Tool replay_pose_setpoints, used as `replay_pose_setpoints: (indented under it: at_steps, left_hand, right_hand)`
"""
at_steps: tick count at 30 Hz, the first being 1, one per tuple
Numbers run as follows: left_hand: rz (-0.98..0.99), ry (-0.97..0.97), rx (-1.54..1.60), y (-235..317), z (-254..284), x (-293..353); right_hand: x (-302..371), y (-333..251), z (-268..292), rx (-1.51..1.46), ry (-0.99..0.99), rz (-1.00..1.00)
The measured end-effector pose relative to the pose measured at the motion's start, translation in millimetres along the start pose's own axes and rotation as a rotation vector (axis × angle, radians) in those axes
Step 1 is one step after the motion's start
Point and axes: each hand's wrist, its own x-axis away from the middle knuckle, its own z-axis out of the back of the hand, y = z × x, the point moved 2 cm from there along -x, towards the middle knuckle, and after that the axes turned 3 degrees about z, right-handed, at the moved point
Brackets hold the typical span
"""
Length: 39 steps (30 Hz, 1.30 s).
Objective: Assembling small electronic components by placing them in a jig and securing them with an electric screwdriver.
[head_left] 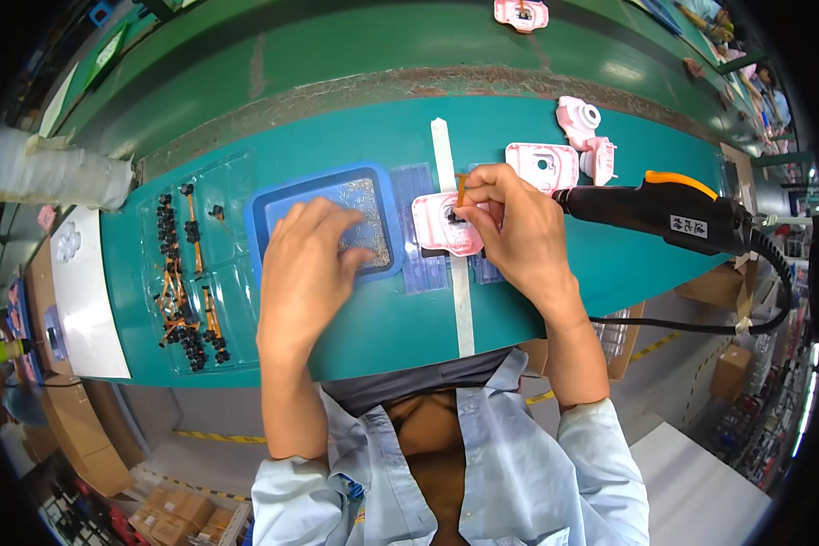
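My left hand (pixel 308 273) is over the blue tray (pixel 257 214), its thumb and fingers apart with nothing visible between them. Small metal screws (pixel 369 214) lie along the tray's right side. To the right, my right hand (pixel 523 232) pinches a small black camera module with an orange ribbon cable (pixel 461 189) at the middle of a pink plastic shell (pixel 432 232). The cable stands up beside the fingertips, which partly hide the module. The shell lies on a clear plastic strip over the green mat.
A black electric screwdriver (pixel 651 211) with an orange lever lies right of my right hand, its cord curving down. Pink shells (pixel 541 164) and pink camera-shaped parts (pixel 581 118) sit behind it. At left, a clear tray (pixel 237 300) holds several ribbon-cable modules (pixel 168 227).
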Motion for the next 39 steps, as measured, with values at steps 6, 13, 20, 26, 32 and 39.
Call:
replay_pose_setpoints:
  at_steps: [6, 13, 20, 26, 32, 39]
  left_hand:
    - [0.003, -0.068, 0.012, -10, -18, 3]
    - [-0.006, -0.030, 0.161, -11, -22, 0]
    - [0.034, 0.068, 0.353, -10, -21, -2]
    - [-0.025, 0.124, 0.295, -22, -24, 0]
    - [0.048, 0.179, 0.284, -12, -21, -2]
    - [0.047, 0.216, 0.256, -20, -26, -3]
  right_hand:
    - [-2, -1, -3, 0.127, -0.008, 0.160]
    - [-6, -2, 0, 0.237, -0.002, 0.314]
    - [-10, 1, 4, 0.245, -0.035, 0.214]
    - [42, -19, 19, -0.011, 0.319, 0.284]
    - [103, 1, 46, 0.128, 0.925, 0.215]
    - [35, 33, 69, -0.867, 0.389, 0.037]
